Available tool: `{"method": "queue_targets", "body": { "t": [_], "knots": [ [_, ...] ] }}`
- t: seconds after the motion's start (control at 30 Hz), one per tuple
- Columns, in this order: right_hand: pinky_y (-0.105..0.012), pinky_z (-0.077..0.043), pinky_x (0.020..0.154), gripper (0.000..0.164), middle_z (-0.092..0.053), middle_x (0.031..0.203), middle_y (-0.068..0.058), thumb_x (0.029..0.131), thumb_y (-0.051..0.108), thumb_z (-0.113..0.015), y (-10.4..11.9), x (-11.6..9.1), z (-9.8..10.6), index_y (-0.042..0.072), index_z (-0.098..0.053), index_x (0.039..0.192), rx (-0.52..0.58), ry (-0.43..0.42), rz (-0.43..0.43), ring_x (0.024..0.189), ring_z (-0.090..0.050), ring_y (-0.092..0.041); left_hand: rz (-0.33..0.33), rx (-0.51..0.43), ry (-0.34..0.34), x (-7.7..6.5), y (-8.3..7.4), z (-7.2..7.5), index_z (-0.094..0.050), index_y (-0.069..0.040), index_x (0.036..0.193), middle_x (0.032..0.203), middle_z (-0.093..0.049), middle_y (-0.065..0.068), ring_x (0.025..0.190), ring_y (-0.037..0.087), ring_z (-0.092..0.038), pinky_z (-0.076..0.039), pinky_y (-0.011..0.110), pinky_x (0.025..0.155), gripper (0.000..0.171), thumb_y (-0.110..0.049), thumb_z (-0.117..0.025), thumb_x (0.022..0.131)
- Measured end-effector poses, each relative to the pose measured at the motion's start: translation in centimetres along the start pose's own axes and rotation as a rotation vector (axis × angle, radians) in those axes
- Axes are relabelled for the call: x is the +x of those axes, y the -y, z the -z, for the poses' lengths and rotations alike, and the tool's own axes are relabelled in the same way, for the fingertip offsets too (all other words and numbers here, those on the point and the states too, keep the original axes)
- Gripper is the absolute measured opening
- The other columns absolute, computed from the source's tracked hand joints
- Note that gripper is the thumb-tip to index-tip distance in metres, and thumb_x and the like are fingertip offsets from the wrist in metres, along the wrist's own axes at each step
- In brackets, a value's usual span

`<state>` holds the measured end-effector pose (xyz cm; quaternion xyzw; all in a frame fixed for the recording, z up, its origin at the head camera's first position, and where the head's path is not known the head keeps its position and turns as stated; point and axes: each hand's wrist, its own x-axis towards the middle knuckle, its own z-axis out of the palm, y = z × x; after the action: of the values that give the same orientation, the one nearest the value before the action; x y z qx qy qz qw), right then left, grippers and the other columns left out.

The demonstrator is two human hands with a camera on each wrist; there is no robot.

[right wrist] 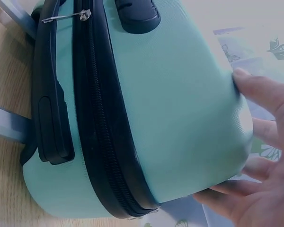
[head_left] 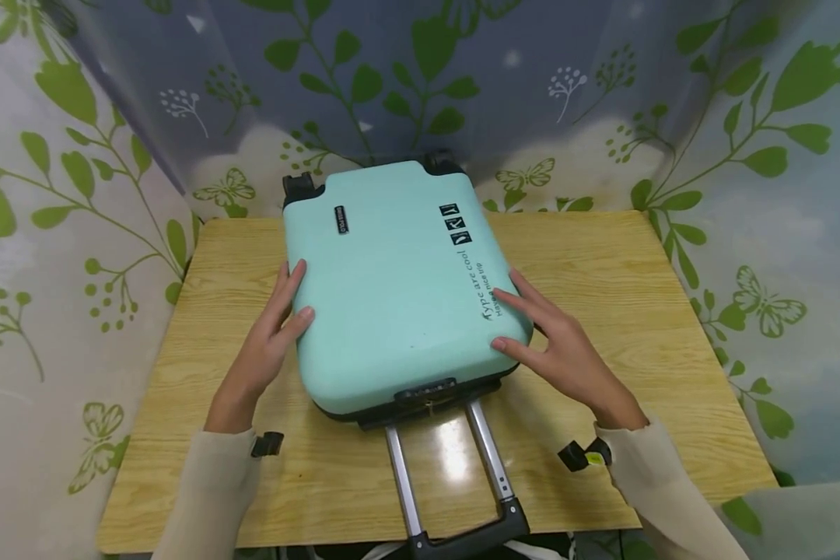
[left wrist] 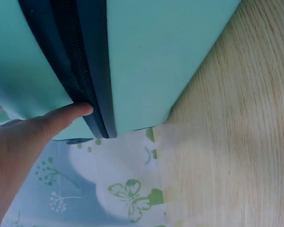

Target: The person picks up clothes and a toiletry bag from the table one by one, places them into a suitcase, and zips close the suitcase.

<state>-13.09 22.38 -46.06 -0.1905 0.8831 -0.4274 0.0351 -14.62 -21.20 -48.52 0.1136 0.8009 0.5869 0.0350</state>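
A mint-green hard-shell suitcase (head_left: pixel 385 295) lies flat on the table, its wheels at the far end and its pull-out handle (head_left: pixel 470 537) extended toward me. My left hand (head_left: pixel 262 350) rests against the suitcase's left side with fingers fairly straight. In the left wrist view, one fingertip touches the black zipper band (left wrist: pixel 80 56). On the near right corner lies my right hand (head_left: pixel 567 354), fingers spread over the top and side. The right wrist view shows the zipper pull (right wrist: pixel 85 15), the black side handle (right wrist: pixel 49 109) and part of the lock (right wrist: pixel 138 15).
The wooden table (head_left: pixel 602 311) extends on both sides of the suitcase. Leaf-patterned cloth (head_left: pixel 406 93) hangs behind it and along both sides. The metal handle rods (head_left: pixel 486 451) reach past the table's near edge.
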Motion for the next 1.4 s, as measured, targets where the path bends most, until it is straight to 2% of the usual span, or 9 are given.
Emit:
{"method": "queue_targets", "body": {
  "t": [0.57, 0.7, 0.8, 0.9, 0.97, 1.07, 1.17, 1.23, 1.4],
  "knots": [
    [-0.067, -0.038, 0.123, 0.073, -0.021, 0.182, -0.008, 0.099, 0.026, -0.084, 1.3, -2.2, -1.0, 0.023, -0.051, 0.165, -0.069, -0.081, -0.032, 0.165, -0.030, -0.040, -0.053, -0.043, -0.011, 3.7, 1.2, 0.4, -0.036, -0.029, 0.171, 0.183, -0.013, -0.015, 0.171, 0.013, -0.008, -0.011, 0.054, 0.137, 0.057, -0.029, -0.053, 0.116],
    [-0.032, -0.042, 0.126, 0.064, -0.027, 0.181, -0.005, 0.099, 0.018, -0.083, 1.3, -2.6, -1.7, 0.020, -0.059, 0.159, 0.020, -0.167, -0.014, 0.165, -0.033, -0.035, -0.043, -0.037, 0.003, 4.0, 0.8, 0.4, -0.037, -0.028, 0.171, 0.183, -0.012, -0.015, 0.171, 0.015, -0.007, -0.010, 0.056, 0.137, 0.057, -0.030, -0.052, 0.117],
    [-0.015, -0.037, 0.122, 0.054, -0.046, 0.172, -0.011, 0.096, -0.001, -0.081, 1.1, -3.2, -3.2, 0.011, -0.068, 0.147, 0.132, -0.312, 0.091, 0.163, -0.038, -0.032, -0.025, -0.014, 0.023, 3.7, -0.2, 0.5, -0.043, -0.023, 0.169, 0.183, -0.011, -0.014, 0.172, 0.018, -0.006, -0.013, 0.060, 0.136, 0.053, -0.027, -0.052, 0.117],
    [-0.029, -0.038, 0.128, 0.044, -0.065, 0.151, -0.019, 0.092, -0.014, -0.076, 1.0, -3.9, -5.1, 0.002, -0.073, 0.133, 0.182, -0.449, 0.251, 0.159, -0.045, -0.032, -0.038, 0.077, 0.032, 3.4, -1.6, 0.1, -0.054, -0.015, 0.163, 0.184, -0.013, -0.007, 0.172, 0.025, -0.007, -0.014, 0.066, 0.134, 0.048, -0.023, -0.055, 0.115],
    [-0.038, -0.037, 0.130, 0.030, -0.072, 0.137, -0.021, 0.096, -0.009, -0.075, 0.9, -4.2, -6.3, -0.002, -0.074, 0.125, 0.167, -0.508, 0.367, 0.154, -0.051, -0.032, -0.053, 0.167, 0.035, 3.2, -2.4, -0.5, -0.059, -0.012, 0.158, 0.185, -0.014, -0.001, 0.172, 0.030, -0.003, -0.012, 0.071, 0.133, 0.045, -0.022, -0.058, 0.114],
    [-0.040, -0.044, 0.125, 0.017, -0.077, 0.120, -0.021, 0.103, 0.004, -0.072, 0.7, -4.3, -7.6, -0.007, -0.075, 0.116, 0.094, -0.564, 0.563, 0.136, -0.065, -0.034, -0.093, 0.327, 0.018, 2.9, -3.5, -1.6, -0.063, -0.011, 0.154, 0.183, -0.021, 0.008, 0.171, 0.039, 0.001, -0.010, 0.077, 0.130, 0.044, -0.024, -0.062, 0.112],
    [-0.034, -0.052, 0.113, 0.020, -0.076, 0.112, -0.020, 0.107, 0.009, -0.067, 0.4, -4.3, -8.8, -0.009, -0.076, 0.112, 0.041, -0.537, 0.709, 0.113, -0.071, -0.034, -0.135, 0.452, 0.014, 2.7, -4.5, -2.6, -0.066, -0.011, 0.151, 0.180, -0.030, 0.012, 0.171, 0.044, -0.001, -0.011, 0.080, 0.128, 0.043, -0.025, -0.063, 0.111],
    [-0.028, -0.055, 0.106, 0.018, -0.077, 0.110, -0.017, 0.108, 0.009, -0.066, 0.0, -4.5, -9.7, -0.006, -0.076, 0.112, 0.042, -0.449, 0.725, 0.104, -0.073, -0.031, -0.176, 0.532, 0.014, 2.7, -5.1, -3.2, -0.067, -0.012, 0.151, 0.176, -0.038, 0.014, 0.170, 0.047, -0.007, -0.013, 0.082, 0.126, 0.043, -0.027, -0.062, 0.111],
    [-0.021, -0.061, 0.088, 0.013, -0.082, 0.107, -0.007, 0.104, 0.003, -0.070, -1.2, -5.0, -12.3, 0.004, -0.078, 0.114, 0.055, -0.211, 0.527, 0.094, -0.079, -0.018, -0.214, 0.610, 0.022, 2.7, -5.5, -4.6, -0.066, -0.017, 0.153, 0.172, -0.046, 0.010, 0.169, 0.042, -0.018, -0.013, 0.084, 0.124, 0.044, -0.031, -0.060, 0.111]
  ]
}}
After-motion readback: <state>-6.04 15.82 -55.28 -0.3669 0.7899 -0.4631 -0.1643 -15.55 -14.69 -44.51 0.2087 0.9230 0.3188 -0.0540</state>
